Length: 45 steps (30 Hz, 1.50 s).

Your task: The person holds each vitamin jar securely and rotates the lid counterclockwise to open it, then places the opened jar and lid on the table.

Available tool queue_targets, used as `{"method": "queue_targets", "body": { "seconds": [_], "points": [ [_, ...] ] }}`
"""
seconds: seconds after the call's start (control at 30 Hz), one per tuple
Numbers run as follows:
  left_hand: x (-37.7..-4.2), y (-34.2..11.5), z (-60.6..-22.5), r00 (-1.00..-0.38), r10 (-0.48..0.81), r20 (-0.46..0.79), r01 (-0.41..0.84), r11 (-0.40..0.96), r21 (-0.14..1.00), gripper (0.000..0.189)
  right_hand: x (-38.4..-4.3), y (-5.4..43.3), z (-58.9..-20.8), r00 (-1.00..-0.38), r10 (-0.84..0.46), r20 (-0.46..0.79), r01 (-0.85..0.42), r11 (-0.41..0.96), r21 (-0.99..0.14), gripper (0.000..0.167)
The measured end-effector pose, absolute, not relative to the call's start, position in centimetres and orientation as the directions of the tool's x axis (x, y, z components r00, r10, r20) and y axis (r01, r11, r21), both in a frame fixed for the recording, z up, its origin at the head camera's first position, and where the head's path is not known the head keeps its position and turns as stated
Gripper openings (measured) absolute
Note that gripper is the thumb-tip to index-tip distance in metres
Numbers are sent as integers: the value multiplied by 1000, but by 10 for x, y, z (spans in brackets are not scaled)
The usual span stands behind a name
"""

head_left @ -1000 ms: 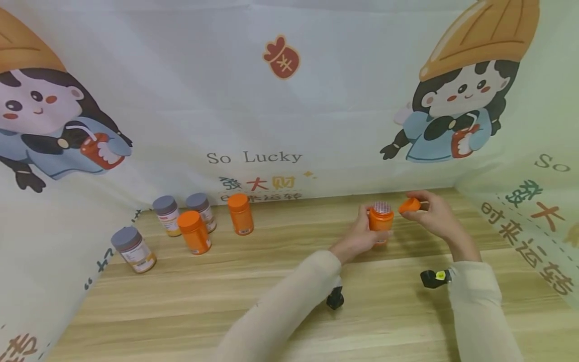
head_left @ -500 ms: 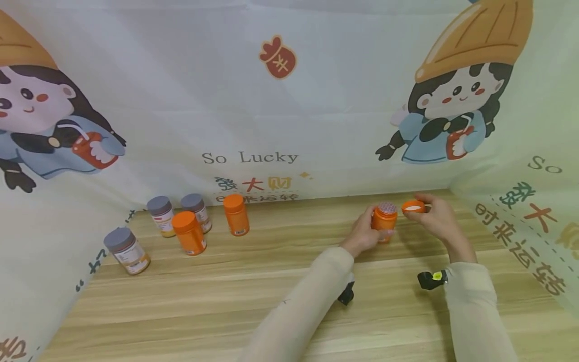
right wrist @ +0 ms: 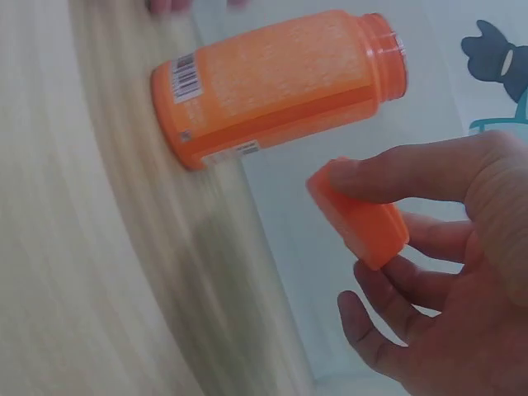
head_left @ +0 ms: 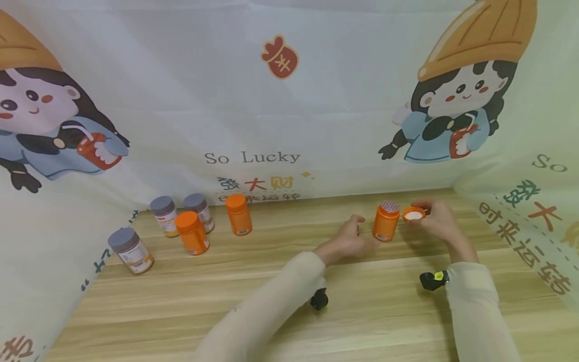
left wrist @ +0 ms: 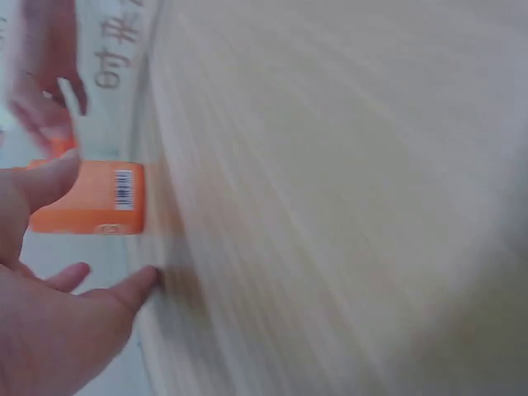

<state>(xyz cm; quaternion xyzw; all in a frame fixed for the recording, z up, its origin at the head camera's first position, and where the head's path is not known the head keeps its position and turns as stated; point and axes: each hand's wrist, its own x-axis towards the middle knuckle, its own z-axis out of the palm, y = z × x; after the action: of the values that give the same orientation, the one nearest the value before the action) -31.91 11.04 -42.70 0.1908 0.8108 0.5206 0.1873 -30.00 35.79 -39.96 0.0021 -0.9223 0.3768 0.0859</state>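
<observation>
An orange bottle [head_left: 386, 223] stands upright on the table at the right, its mouth covered by a patterned seal. My right hand [head_left: 438, 220] pinches an orange cap [head_left: 413, 215] just right of the bottle, the white inside facing up toward the head camera. In the right wrist view the thumb and fingers grip the cap [right wrist: 359, 214] by its sides, off the table. My left hand [head_left: 346, 240] is to the left of the bottle with a gap between them, holding nothing. Its thumb and fingers [left wrist: 136, 289] are spread apart in the left wrist view.
At the left stand two more orange bottles, one nearer [head_left: 192, 234] and one by the back cloth [head_left: 238, 215]. Several grey-capped jars [head_left: 131, 251] are grouped beside them. Printed cloth [head_left: 339, 115] walls the wooden table [head_left: 271, 281] at the back and sides.
My left hand has let go of the orange bottle and drawn back to the left. The right hand has tipped the cap so its inside shows, keeping hold of it.
</observation>
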Motion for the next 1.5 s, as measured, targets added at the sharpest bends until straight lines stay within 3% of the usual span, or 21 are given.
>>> {"method": "queue_targets", "body": {
  "seconds": [0.17, 0.43, 0.73, 0.9, 1.0, 1.1, 1.3, 1.5],
  "points": [
    [-306, 73, -419, -827, 543, -148, 85, 381, 921, 77, -297, 364, -405, -997, 36, 69, -17, 761, -649, 60],
    [-299, 13, -413, -894, 440, -90, 18, 235, 972, 62, -297, 363, -410, -999, 1, -46, 29, 789, -613, 61],
    [-305, -56, -420, -994, 72, 85, 92, 102, 991, 41, -298, 359, -416, -997, -57, -43, -21, 809, -587, 60],
    [-311, -96, -421, -993, -116, 0, -10, 87, 996, 37, -299, 356, -419, -996, -73, -55, -27, 811, -585, 59],
    [-313, -112, -419, -983, -171, -70, -80, 49, 996, 45, -299, 356, -419, -996, -72, -51, -29, 812, -583, 59],
    [-315, -123, -416, -977, -197, -86, -107, 101, 989, 58, -299, 357, -419, -996, -71, -48, -30, 816, -578, 61],
    [-321, -132, -411, -972, -233, -30, -108, 329, 938, 81, -297, 360, -416, -995, -76, -61, -25, 804, -595, 71],
    [-333, -133, -419, -975, -222, 29, -64, 401, 914, 84, -293, 363, -397, -995, -55, 84, -97, 754, -649, 54]
  ]
}}
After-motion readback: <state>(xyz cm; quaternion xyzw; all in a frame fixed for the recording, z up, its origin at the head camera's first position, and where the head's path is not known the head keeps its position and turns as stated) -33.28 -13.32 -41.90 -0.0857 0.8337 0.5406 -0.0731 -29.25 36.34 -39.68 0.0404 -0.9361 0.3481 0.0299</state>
